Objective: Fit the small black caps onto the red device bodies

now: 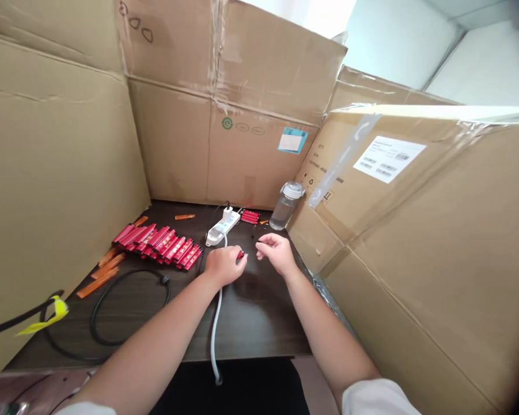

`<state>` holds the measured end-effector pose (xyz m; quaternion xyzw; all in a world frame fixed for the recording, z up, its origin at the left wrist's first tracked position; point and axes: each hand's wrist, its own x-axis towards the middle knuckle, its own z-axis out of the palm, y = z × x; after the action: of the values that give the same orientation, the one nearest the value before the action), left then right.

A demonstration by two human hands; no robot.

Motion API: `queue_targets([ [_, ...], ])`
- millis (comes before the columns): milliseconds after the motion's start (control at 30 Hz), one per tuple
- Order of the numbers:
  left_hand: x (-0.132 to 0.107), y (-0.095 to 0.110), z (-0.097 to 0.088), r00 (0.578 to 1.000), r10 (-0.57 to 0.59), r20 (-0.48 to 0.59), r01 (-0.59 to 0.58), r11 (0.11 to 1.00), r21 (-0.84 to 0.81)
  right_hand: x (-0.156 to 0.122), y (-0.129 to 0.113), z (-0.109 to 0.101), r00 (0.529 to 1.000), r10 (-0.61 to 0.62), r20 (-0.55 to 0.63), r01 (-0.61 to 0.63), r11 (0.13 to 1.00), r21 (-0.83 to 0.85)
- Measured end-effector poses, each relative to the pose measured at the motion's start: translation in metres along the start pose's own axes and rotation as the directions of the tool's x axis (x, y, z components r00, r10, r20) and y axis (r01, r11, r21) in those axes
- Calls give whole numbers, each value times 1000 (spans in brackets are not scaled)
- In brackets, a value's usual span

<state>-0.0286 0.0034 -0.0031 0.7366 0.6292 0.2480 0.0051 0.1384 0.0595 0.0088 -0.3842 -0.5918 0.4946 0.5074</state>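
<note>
Two hands work just below the white power strip [222, 227]: your left hand [223, 265] curls its fingers to pinch a small red packet [241, 254], your right hand [277, 253] is loosely curled and empty beside it, and the packet looks light and fairly stiff, so hold it by its narrow edges.

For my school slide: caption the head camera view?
Left hand holds a red stick packet near a white plastic power strip.

The left forearm [147, 340] and right forearm [324, 328] reach far from the near side, the left hand [223, 266] curled palm-down, the right hand [276, 253] loosely half-closed just beside it, fingers turned inward
</note>
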Motion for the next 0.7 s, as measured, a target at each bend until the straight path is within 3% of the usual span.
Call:
queue_targets([
  [167,1,-2,5,999,21,-33,-21,1000,2,-12,27,9,999,12,39,-17,991,135],
  [433,3,-2,6,999,21,-50,-21,1000,6,-14,34,8,968,159,193,-221,905,363],
  [567,3,-2,6,998,33,-61,-32,999,15,-16,34,10,982,107,158,-156,928,339],
  [700,4,-3,6,998,39,-44,-38,999,22,-18,30,12,994,40,101,-60,978,202],
])
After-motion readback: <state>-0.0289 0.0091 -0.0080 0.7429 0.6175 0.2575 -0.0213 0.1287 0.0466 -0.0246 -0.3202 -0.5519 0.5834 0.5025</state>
